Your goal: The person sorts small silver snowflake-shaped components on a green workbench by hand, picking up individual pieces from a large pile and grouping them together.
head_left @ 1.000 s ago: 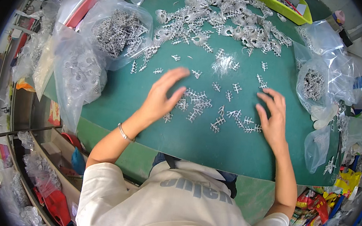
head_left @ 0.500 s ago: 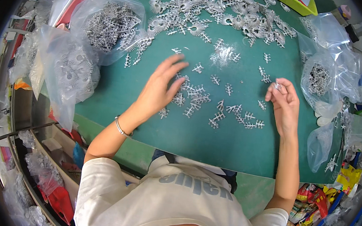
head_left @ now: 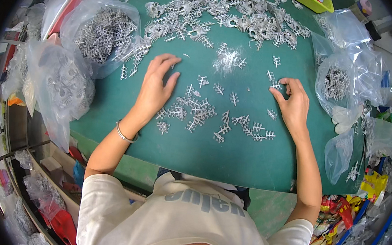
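My left hand (head_left: pixel 154 85) is over the left part of the green table, thumb apart from curved fingers. By its fingertips lies a small silver piece, partly covered. My right hand (head_left: pixel 294 106) reaches in at the right, thumb and forefinger closing on a small branched silver metal piece (head_left: pixel 275 85). Just beyond that is another branched piece (head_left: pixel 270 75), and a single one (head_left: pixel 272 114) lies nearer me. Between my hands spread several loose branched pieces (head_left: pixel 199 113), some overlapping, with one (head_left: pixel 203 80) a little apart.
A heap of fan-shaped and branched silver pieces (head_left: pixel 244 14) covers the table's far side. Clear bags of pieces stand left (head_left: pixel 103 33) and right (head_left: pixel 336 84). White powder (head_left: pixel 229 62) lies mid-table. A yellow-green tray (head_left: pixel 318 4) sits at the far right.
My right hand has lowered from a raised pinch to the pieces on the table. The left hand has moved away from the central cluster, toward the left. The view has shifted slightly.
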`<state>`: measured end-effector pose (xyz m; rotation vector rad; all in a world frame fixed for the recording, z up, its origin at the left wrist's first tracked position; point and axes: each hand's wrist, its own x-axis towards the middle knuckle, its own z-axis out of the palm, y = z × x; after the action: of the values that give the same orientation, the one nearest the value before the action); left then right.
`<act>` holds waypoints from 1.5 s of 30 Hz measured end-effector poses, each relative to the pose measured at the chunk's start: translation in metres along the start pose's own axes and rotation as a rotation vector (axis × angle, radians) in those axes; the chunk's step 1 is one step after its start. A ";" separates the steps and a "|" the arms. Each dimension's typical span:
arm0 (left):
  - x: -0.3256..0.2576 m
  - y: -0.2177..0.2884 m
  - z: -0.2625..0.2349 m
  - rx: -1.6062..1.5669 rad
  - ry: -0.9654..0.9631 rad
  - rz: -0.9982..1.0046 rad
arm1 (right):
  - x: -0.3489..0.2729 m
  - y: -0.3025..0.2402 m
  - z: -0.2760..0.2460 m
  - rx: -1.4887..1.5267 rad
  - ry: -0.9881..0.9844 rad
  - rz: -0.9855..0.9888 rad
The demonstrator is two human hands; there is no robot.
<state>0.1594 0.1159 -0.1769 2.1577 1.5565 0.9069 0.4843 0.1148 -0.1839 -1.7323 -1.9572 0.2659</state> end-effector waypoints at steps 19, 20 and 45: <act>0.010 -0.005 -0.003 -0.239 -0.124 -0.007 | 0.020 -0.010 -0.005 0.244 -0.152 0.067; 0.013 -0.004 -0.002 -0.141 -0.062 0.081 | 0.026 -0.015 -0.011 0.204 -0.108 0.136; 0.064 0.016 0.029 -1.295 -0.278 -0.335 | 0.009 -0.010 -0.021 1.615 -0.495 0.655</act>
<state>0.2029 0.1733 -0.1694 0.9911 0.7334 1.0046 0.4851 0.1185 -0.1592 -0.9990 -0.6244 1.9416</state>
